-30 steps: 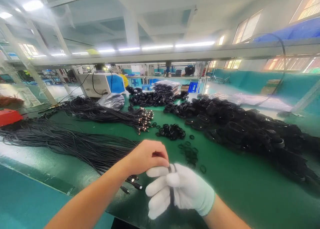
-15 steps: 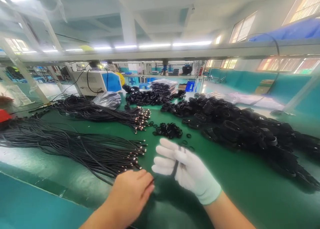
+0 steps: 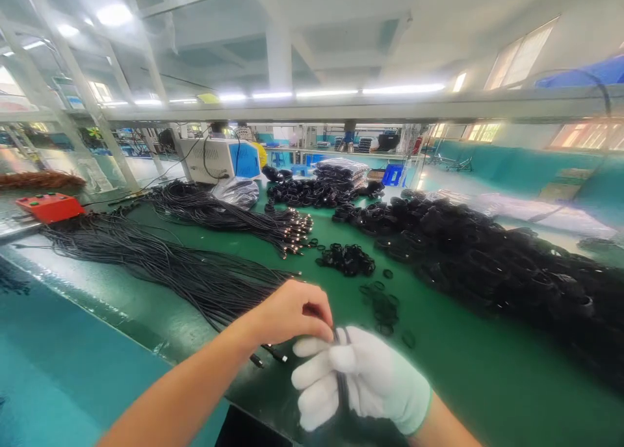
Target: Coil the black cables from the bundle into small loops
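My bare left hand (image 3: 292,312) is closed, its thumb and fingertips pinched at the upper part of a folded black cable (image 3: 342,395). The white-gloved right hand (image 3: 375,375) has its thumb and fingers closed around that cable, which runs down across the palm. My two hands touch at the fingertips. Beyond them lies a small heap of black rubber rings (image 3: 347,260), with looser rings (image 3: 385,307) nearer the glove. Left of the hands, long straight black cables (image 3: 195,271) are spread out, some connector ends (image 3: 275,354) showing below my left wrist.
A second cable bundle (image 3: 219,219) lies behind, its metal plugs pointing right. Coiled black cables (image 3: 463,258) are heaped along the right side of the green table (image 3: 453,362). A red control box (image 3: 51,206) stands at left, and a white-and-blue machine (image 3: 219,159) at the back.
My left hand has moved up and right to meet the glove and the cable. The glove has come slightly lower and its fingers are more curled. The view has turned left.
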Demonstrator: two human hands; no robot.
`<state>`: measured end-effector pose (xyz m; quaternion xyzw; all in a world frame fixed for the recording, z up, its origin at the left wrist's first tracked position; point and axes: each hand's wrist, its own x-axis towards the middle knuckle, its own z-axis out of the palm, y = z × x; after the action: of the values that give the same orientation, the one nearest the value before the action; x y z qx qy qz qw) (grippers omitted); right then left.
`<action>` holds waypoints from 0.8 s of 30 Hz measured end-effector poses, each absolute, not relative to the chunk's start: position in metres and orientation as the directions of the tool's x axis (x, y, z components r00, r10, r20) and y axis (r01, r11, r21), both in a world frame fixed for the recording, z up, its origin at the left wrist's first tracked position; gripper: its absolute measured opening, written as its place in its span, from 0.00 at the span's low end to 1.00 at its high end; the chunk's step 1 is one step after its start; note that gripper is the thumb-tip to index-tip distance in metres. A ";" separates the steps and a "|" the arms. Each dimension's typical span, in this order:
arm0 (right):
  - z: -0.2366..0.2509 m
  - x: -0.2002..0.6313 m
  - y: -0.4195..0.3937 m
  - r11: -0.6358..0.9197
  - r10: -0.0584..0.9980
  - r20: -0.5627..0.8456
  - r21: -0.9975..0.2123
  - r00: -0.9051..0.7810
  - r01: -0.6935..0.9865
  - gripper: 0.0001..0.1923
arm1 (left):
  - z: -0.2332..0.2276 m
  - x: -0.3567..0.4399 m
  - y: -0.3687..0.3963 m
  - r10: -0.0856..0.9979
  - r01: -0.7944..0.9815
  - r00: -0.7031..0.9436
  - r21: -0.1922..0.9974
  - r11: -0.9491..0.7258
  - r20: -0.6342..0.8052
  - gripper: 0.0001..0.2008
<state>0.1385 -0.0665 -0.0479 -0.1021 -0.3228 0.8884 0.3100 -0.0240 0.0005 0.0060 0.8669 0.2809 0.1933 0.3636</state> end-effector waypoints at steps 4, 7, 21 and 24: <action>-0.039 0.135 -0.066 -0.576 0.706 0.070 -0.521 -0.705 -0.629 0.21 | -0.027 -0.029 0.011 0.683 0.422 0.721 0.707 -0.567 0.119 0.13; -0.029 0.141 -0.061 -0.454 0.811 0.130 -0.475 -0.571 -0.754 0.17 | -0.042 -0.040 0.014 0.734 0.589 0.653 0.482 -0.648 0.189 0.14; -0.043 0.144 -0.061 -0.397 0.841 -0.098 -0.778 -0.531 -0.486 0.18 | -0.006 -0.030 -0.035 0.578 0.561 0.747 0.154 -0.813 0.330 0.06; -0.043 0.138 -0.068 -0.567 0.678 -0.088 -0.694 -0.730 -0.443 0.18 | 0.008 -0.043 -0.022 0.628 0.510 0.739 0.407 -0.758 0.245 0.05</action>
<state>0.1378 -0.0679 -0.0435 -0.1753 -0.3349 0.8676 0.3232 -0.0430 -0.0217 0.0078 0.9188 0.3096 0.1866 0.1588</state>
